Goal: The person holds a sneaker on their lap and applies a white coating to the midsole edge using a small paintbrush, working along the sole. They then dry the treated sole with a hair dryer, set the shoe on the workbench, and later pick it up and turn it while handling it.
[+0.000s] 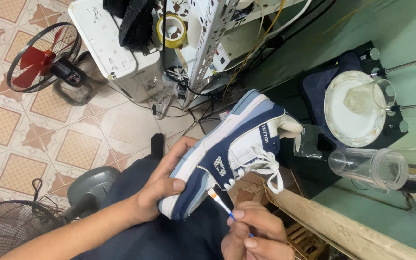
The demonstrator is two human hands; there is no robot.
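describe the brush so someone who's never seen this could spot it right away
Start at the blue and white sneaker held up in the middle by the left hand. Just under its toe end, the right hand pinches a thin brush that points up at the sneaker. It is the only slim stick here, with a white shaft and an orange tip at the shoe.

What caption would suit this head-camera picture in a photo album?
Left hand grips a blue-and-white sneaker while the right hand touches a fine brush to its side.
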